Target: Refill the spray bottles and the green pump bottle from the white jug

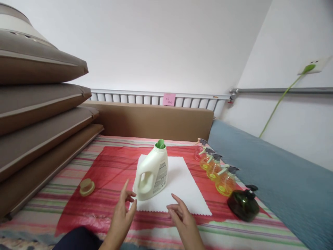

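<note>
A white detergent jug (152, 173) with a side handle and a green pouring spout (160, 143) stands upright on a white scalloped-edge mat (182, 187). Its cap is off the neck. My left hand (125, 205) is just in front of the jug's handle side, fingers apart, holding nothing; whether a fingertip touches the jug I cannot tell. To the right, my right hand (180, 215) hovers over the mat's front edge, fingers parted and nothing in them. A pale yellowish cap (87, 186) lies on the red sheet at the left.
Several clear spray bottles (225, 180) line the right side, with a dark green pump bottle (244, 203) nearest. A red plastic sheet (109, 173) covers striped cloth. Stacked brown cushions (44, 118) rise at left; a brown padded board (156, 121) closes the back. Blue-grey padding (273, 166) borders the right.
</note>
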`<state>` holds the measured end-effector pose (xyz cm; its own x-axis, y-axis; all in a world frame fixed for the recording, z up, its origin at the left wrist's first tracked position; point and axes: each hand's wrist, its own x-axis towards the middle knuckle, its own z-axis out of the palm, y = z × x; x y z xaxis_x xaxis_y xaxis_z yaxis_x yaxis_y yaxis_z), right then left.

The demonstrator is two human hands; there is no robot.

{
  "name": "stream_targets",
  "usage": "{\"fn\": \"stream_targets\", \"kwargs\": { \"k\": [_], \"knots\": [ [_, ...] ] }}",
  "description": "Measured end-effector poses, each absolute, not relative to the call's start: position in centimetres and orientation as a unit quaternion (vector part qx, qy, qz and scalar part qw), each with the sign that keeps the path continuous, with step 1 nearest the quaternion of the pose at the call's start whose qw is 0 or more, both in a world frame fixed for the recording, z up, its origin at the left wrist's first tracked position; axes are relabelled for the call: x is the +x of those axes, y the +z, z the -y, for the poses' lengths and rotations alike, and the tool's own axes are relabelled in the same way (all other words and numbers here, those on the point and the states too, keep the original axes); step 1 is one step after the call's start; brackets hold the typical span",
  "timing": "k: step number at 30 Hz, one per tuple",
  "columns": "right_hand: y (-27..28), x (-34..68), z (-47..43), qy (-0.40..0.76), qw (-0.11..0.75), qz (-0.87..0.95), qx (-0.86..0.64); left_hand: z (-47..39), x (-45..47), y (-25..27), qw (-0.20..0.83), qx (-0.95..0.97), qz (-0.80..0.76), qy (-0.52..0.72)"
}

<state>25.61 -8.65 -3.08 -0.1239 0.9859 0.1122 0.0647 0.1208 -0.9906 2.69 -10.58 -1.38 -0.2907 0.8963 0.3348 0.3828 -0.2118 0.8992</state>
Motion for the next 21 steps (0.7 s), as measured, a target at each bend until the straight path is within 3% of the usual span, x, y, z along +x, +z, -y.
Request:
{"fn": "stream_targets", "kwargs": {
  "k": [7,16,21],
  "knots": [
    [-1.2,24.6,8.6,0.444,0.504,0.571,-0.472,11.4,3.1,-0.5,0.210,0.540,-0.597,0.555],
    [5.3,25.8,8.5,0.110,0.527,0.678,-0.500,12.0,4.1,4.3,0.038,0.597,-0.593,0.539],
    [7.5,26.4,9.3,0.050,0.561,0.684,-0.463,12.8,4.7,6.6,0.028,0.596,-0.578,0.557]
  ]
}}
